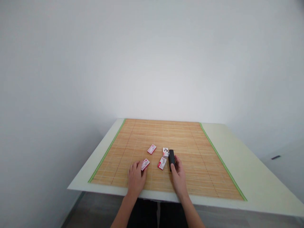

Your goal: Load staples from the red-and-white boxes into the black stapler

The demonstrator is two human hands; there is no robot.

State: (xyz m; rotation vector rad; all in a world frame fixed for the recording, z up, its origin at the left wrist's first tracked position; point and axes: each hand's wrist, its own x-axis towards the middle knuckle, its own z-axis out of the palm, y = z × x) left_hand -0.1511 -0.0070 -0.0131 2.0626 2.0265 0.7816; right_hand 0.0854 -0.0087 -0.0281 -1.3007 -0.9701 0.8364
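Note:
My left hand (137, 178) rests near the front of the mat, its thumb and fingers closed around the near end of a small flat red-and-white box (145, 164). My right hand (179, 178) grips a long black object (171, 156) that looks like a stapler, lying lengthwise away from me. Just left of it is a small white box (165, 152) with a dark picture on top. A second flat red-and-white box (161, 163) lies between my hands, close to the white box. Farther back, a third flat box (151, 149) sits tilted on the mat.
A bamboo mat (197, 171) with green edging covers the middle of a white table (239, 161). The table's far edge meets a plain pale wall (161, 63). The near edge runs just in front of my lap.

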